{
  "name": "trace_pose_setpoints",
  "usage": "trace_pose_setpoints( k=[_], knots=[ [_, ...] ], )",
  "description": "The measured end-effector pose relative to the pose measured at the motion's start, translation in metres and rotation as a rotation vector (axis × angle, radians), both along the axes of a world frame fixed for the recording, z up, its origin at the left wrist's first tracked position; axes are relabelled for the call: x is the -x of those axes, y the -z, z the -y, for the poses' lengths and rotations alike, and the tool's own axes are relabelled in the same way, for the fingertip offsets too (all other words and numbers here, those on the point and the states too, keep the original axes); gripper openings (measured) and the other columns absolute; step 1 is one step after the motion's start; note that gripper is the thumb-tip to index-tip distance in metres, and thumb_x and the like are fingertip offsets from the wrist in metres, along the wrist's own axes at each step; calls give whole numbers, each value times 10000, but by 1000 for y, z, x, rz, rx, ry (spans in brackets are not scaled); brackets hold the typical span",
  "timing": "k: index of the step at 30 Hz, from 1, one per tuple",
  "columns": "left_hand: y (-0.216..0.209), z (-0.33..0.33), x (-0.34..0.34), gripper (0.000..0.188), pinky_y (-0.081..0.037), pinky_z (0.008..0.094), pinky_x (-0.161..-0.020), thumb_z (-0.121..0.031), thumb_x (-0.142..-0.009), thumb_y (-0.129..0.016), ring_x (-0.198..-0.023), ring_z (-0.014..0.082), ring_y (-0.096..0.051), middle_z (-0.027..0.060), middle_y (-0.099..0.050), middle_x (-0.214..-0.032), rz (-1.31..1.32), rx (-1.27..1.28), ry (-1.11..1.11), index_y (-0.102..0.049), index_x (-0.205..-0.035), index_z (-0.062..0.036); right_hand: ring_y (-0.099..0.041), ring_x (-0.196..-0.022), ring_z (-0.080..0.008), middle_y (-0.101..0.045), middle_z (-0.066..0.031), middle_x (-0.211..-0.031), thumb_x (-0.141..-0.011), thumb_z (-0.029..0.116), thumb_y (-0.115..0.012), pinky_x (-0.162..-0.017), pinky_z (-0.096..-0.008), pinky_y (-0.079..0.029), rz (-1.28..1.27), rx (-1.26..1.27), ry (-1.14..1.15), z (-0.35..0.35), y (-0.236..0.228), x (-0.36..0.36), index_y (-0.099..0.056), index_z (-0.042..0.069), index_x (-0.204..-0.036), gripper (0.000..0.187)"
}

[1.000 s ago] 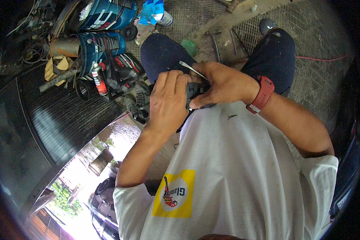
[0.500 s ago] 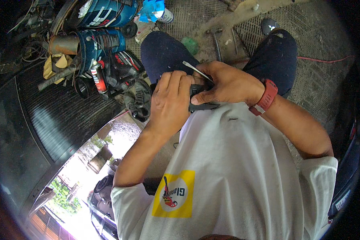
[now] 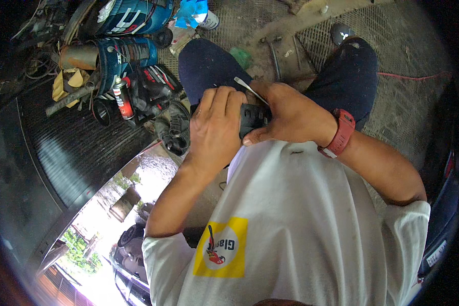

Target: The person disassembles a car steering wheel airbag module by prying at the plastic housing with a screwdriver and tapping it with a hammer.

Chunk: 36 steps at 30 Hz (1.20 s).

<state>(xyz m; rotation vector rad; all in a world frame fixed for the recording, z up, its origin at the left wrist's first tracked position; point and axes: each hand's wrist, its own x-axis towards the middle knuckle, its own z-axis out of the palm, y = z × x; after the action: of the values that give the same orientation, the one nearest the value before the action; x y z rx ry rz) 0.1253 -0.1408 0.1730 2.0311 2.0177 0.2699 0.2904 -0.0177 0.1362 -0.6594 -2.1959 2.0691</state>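
Observation:
Both my hands meet over my lap around a black plastic part (image 3: 253,118) with small slots or tabs on its face. My left hand (image 3: 215,125) is closed over its left end, fingers wrapped across it, hiding that side. My right hand (image 3: 298,113) grips the right end, with the thumb along the near edge. A flat-blade screwdriver (image 3: 249,88) is tucked in my right hand too, its pale metal tip pointing up and left past the index finger. Its handle is hidden in the hand.
Left of my knee stand a red-and-black spray can (image 3: 122,98), a black case (image 3: 150,86), blue buckets (image 3: 130,53) and a greasy metal part (image 3: 173,130). A hammer (image 3: 274,58) lies on the floor between my legs. A dark cap (image 3: 341,33) is beyond my right knee.
The black part has tilted, so more of its slotted face shows between my hands. My right thumb has shifted down along its near edge. The screwdriver stays in my right hand.

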Motion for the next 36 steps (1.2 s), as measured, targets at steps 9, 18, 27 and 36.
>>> trace_pose_setpoints(
  k=[9, 18, 27, 36],
  knots=[
    [1, 4, 0, 412, -586, 391, -868, -147, -733, -771, -1081, 300, -617, 73, -622, -1119, -37, -32, -12, -639, -1120, -92, -692, -1073, -456, -703, -269, -1114, -626, 247, -1019, -929, -471, -548, 48, -180, 145, 19, -4, -1, -649, -54, -1229, 769],
    [2, 6, 0, 557, -560, 454, -949, -67, -655, -837, -1139, 352, -615, 98, -630, -1205, 47, -16, -39, -664, -1184, -88, -691, -987, -426, -694, -250, -1055, -661, 285, -1011, -874, -463, -545, 26, -192, 124, 11, -8, -8, -645, -58, -1203, 738],
    [3, 14, 4, 620, -546, 473, -964, -14, -610, -843, -1107, 381, -631, 125, -645, -1193, 126, -77, -110, -709, -1211, -92, -685, -951, -425, -701, -226, -1000, -692, 336, -990, -855, -474, -537, 39, -163, 37, 1, -8, -1, -656, -27, -1117, 652],
    [9, 8, 1, 509, -580, 440, -837, -159, -687, -857, -1007, 335, -608, 70, -602, -1141, 60, -68, -94, -687, -1165, -119, -662, -1020, -481, -678, -256, -1035, -690, 300, -978, -877, -501, -529, 13, -286, 107, 13, -6, -3, -634, -42, -1166, 679]
  ],
)
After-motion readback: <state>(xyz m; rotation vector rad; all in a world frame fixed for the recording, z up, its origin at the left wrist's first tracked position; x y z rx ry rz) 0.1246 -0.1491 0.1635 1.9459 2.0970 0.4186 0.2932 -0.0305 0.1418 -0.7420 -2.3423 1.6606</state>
